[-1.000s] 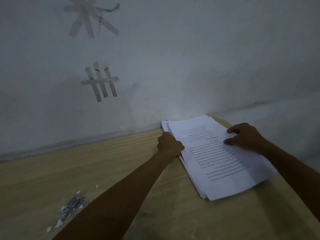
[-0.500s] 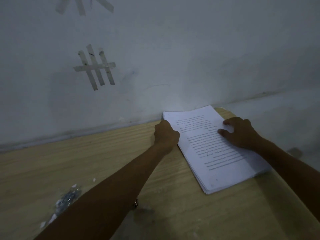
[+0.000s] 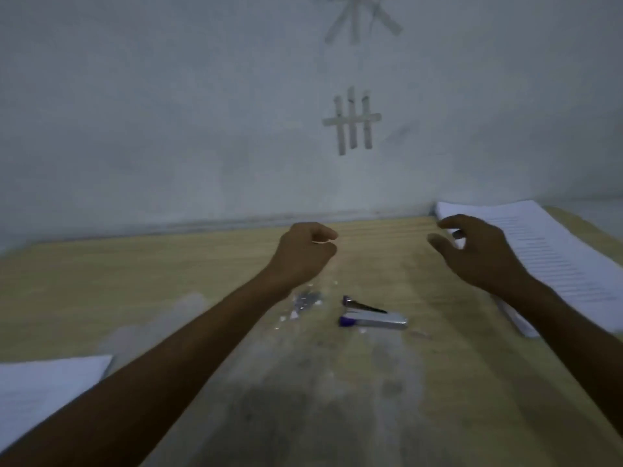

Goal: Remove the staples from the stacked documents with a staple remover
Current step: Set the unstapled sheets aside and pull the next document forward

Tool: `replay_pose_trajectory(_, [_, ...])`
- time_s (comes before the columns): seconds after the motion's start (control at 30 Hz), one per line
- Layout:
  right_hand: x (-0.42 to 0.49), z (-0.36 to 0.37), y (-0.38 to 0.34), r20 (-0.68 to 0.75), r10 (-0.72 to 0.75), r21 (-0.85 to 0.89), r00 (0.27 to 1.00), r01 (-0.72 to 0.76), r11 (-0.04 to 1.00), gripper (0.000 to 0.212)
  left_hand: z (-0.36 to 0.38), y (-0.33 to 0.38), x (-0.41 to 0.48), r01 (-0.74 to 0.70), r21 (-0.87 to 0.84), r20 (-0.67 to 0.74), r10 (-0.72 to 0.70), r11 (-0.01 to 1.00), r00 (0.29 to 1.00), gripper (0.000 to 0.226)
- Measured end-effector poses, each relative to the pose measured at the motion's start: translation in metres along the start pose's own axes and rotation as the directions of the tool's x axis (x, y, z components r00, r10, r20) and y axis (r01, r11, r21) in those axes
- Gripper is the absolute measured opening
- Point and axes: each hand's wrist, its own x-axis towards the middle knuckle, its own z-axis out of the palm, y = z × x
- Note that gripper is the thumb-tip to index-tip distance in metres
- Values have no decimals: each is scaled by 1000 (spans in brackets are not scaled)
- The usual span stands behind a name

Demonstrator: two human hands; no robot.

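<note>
— Grasp report, left side first?
— Left hand [image 3: 303, 256] above the middle of the wooden table [image 3: 168, 281], fingers loosely curled, thumb near the forefinger, nothing visible in the grasp. Right hand [image 3: 482, 257] likewise raised, fingers spread and bent, released, gripping nothing, at the left edge of the stacked documents [image 3: 556, 261]; contact unclear.
— And the staple remover [image 3: 371, 316]?
— Flat on the table, untouched, purple and silver, on the near side of both hands. Just left of it, a small heap of loose staples [image 3: 305, 299] with white paper scraps around.
— Documents?
— Against the wall [image 3: 168, 129] at the far right, printed side up, near corner hidden behind the right forearm [image 3: 573, 332]. Second paper pile [image 3: 47, 382] at the near left edge, well apart from the rest.
— On the wall?
— Strips of tape [image 3: 352, 124], crossed like a tally; more tape above.
</note>
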Motion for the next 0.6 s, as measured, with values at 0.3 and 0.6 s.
replay_pose_trajectory(0.3, [-81, 122, -225, 399, -318, 250, 860, 231, 940, 37, -227, -129, -107, 229, 119, -287, -187, 966, 940, 33])
replay_pose_trajectory(0.6, [-133, 224, -354, 621, -336, 164, 708, 302, 939, 83, -325, -224, -192, 525, 240, -448, -386, 817, 806, 44])
